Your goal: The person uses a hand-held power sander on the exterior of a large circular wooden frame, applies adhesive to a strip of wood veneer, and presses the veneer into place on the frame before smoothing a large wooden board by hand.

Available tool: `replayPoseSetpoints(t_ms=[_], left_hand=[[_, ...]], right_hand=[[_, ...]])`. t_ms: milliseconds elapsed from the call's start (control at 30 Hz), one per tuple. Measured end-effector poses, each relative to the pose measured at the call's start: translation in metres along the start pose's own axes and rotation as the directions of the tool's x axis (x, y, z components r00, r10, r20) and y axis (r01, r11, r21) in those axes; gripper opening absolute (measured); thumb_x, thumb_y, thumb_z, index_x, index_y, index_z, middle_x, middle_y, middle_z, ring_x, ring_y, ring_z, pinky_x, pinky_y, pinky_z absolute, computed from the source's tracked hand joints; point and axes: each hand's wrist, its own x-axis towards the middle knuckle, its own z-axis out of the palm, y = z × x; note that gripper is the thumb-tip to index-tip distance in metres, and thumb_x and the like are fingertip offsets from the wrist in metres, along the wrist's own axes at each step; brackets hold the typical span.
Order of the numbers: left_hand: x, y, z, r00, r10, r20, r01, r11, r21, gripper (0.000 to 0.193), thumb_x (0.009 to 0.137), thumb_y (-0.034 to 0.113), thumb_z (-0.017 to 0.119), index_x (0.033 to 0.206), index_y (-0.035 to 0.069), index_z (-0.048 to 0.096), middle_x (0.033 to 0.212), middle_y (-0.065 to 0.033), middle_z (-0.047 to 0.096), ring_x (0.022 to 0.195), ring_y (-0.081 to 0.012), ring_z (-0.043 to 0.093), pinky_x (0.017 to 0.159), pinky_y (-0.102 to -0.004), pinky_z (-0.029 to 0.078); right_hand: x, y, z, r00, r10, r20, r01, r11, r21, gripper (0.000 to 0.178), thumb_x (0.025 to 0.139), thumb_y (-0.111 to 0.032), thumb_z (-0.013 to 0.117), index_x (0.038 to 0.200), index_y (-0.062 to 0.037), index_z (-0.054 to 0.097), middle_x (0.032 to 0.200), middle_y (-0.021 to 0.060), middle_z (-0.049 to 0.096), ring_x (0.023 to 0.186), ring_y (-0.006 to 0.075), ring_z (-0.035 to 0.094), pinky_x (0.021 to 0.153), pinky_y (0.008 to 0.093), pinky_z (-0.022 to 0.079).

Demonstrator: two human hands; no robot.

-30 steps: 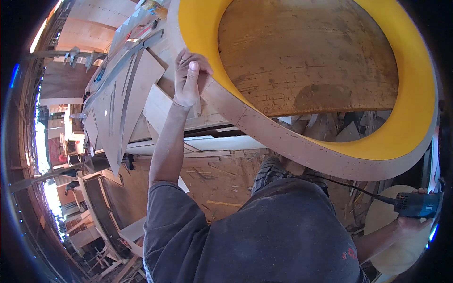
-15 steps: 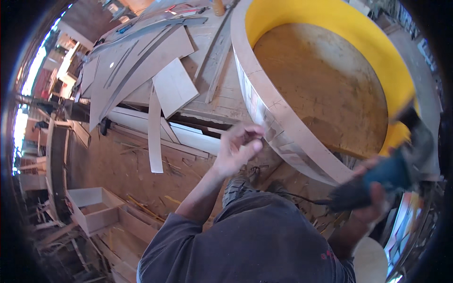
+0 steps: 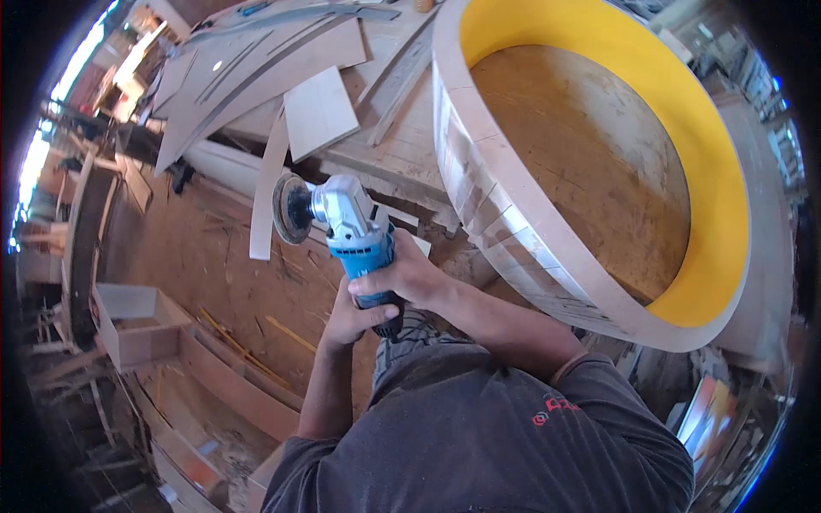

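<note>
A teal and silver angle grinder [image 3: 363, 248] with a round sanding disc [image 3: 292, 209] is held up in front of my chest, its disc pointing to the far left. My right hand [image 3: 404, 275] reaches across from the right and wraps round the teal body just behind the silver head. Lower on the dark rear end, my left hand [image 3: 351, 318] has its fingers closed round the grip, thumb across it. To the right of the tool, apart from it, stands a large wooden ring [image 3: 556, 235] with a yellow inner wall [image 3: 714, 214].
Beneath the ring runs a wooden workbench [image 3: 402, 162], with thin boards [image 3: 256, 81] and a pale square panel [image 3: 321, 113] on it. A narrow strip [image 3: 269, 192] hangs over its edge. Open wooden boxes [image 3: 141, 329] and offcuts lie on the floor at left.
The grinder has swung from the far right, beside the ring, to the middle. My left hand, empty before, now grips it along with the right. The view has shifted slightly.
</note>
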Motion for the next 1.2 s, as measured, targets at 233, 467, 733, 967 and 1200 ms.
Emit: replayPoseSetpoints(t_ms=[233,467,733,967,1200], left_hand=[[0.004,0.010,-0.033,0.983,0.127,-0.131,-0.138,0.987,-0.077,0.061,0.080,0.026,0.084,0.128,0.000,0.056,0.104,-0.0072,0.067,0.091,-0.0178,0.068,0.081,-0.0328,0.056],[0.056,0.095,-0.158,0.882,0.275,-0.382,-0.215,0.957,0.193,0.059,0.084,0.019,0.087,0.132,0.003,0.057,0.107,-0.0028,0.066,0.095,-0.0134,0.064,0.086,-0.0303,0.053],[0.244,0.152,-0.394,0.887,0.234,-0.397,-0.007,0.868,0.497,0.044,0.083,0.026,0.085,0.111,0.000,0.065,0.094,-0.0067,0.070,0.081,-0.0132,0.064,0.073,-0.0308,0.054],[0.440,0.136,-0.409,0.924,0.117,-0.365,0.297,0.381,0.875,0.067,0.071,0.045,0.084,0.113,-0.004,0.066,0.104,-0.0200,0.075,0.099,-0.0334,0.074,0.086,-0.0449,0.057],[0.546,0.114,-0.338,0.961,0.069,-0.269,0.267,0.048,0.963,0.071,0.073,0.046,0.081,0.123,0.000,0.063,0.119,-0.0203,0.073,0.112,-0.0332,0.072,0.094,-0.0480,0.056]], right_hand=[[0.058,0.003,-0.001,0.969,0.181,0.170,-0.172,0.983,-0.063,0.066,0.075,-0.017,0.089,0.132,-0.0031,0.060,0.112,0.0028,0.065,0.106,0.0143,0.062,0.096,0.0322,0.051],[0.086,0.038,-0.052,0.984,0.073,-0.163,-0.155,0.805,-0.573,0.055,0.092,-0.019,0.081,0.139,0.0002,0.059,0.117,0.0043,0.066,0.112,0.0152,0.061,0.099,0.0294,0.049],[-0.065,0.152,-0.049,0.507,0.080,-0.858,-0.779,0.468,-0.417,0.048,0.087,-0.035,0.081,0.122,-0.0042,0.070,0.103,0.0104,0.072,0.096,0.0213,0.069,0.087,0.0365,0.054],[-0.279,0.283,0.071,-0.167,0.027,-0.986,-0.942,0.290,0.168,0.044,0.088,-0.038,0.075,0.119,-0.0058,0.073,0.107,0.0164,0.075,0.103,0.0316,0.072,0.090,0.0437,0.055],[-0.330,0.367,0.294,-0.569,0.362,-0.738,-0.660,0.335,0.673,0.042,0.096,-0.044,0.055,0.094,-0.0072,0.075,0.099,0.0133,0.075,0.095,0.0297,0.072,0.087,0.0445,0.056]])
